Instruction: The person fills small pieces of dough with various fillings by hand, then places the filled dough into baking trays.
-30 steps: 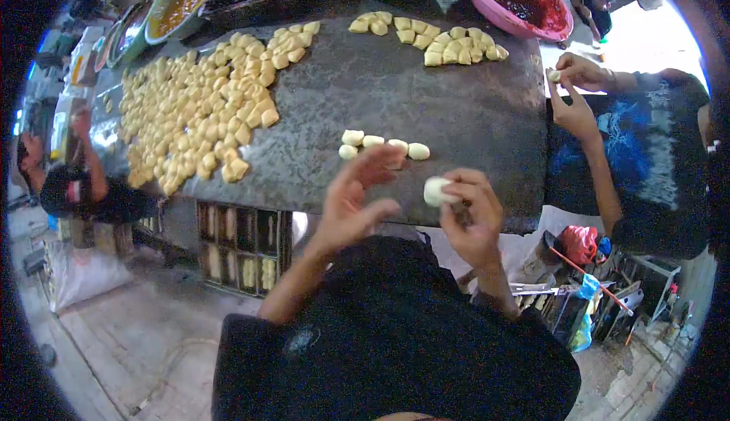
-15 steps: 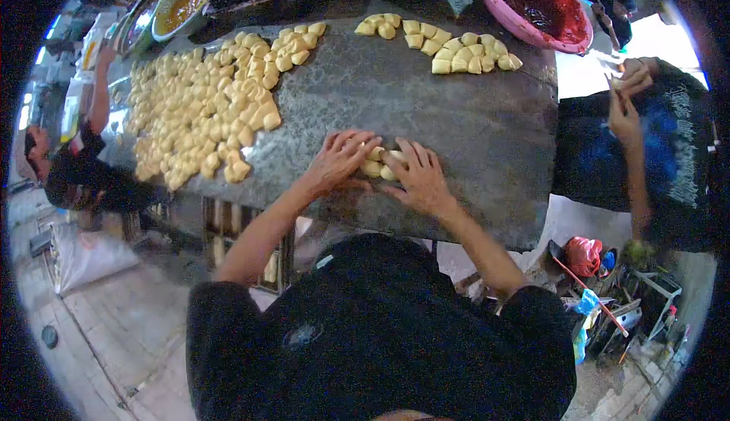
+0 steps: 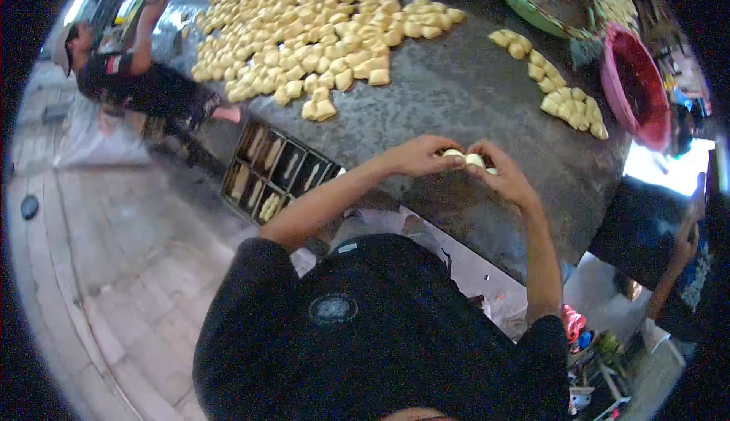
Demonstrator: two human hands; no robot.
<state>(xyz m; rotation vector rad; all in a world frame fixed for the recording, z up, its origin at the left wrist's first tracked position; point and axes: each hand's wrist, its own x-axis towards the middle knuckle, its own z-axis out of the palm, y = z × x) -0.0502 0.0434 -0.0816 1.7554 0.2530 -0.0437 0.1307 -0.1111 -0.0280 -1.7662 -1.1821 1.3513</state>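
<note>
Several small pale dough pieces (image 3: 474, 160) are held in a row between my two hands, over the near part of the dark table. My left hand (image 3: 426, 155) is closed on the left end, thumb in front and fingers behind. On the right end, my right hand (image 3: 502, 175) grips with thumb and fingers, covering part of the dough. Many more dough pieces (image 3: 304, 49) lie spread over the table's far left. A smaller curved row of dough pieces (image 3: 572, 107) rests to the right, beyond my right hand.
Baking tins (image 3: 277, 166) in a joined tray stand below the table edge at left, some with dough inside. A green basin (image 3: 525, 11) and a pink basin (image 3: 614, 90) sit at the far right. Co-workers (image 3: 137, 79) stand at the left and at the right (image 3: 673, 269).
My view has turned left, bringing the tins into sight. Both hands have lifted the dough pieces from the table surface, where they were pressing them together.
</note>
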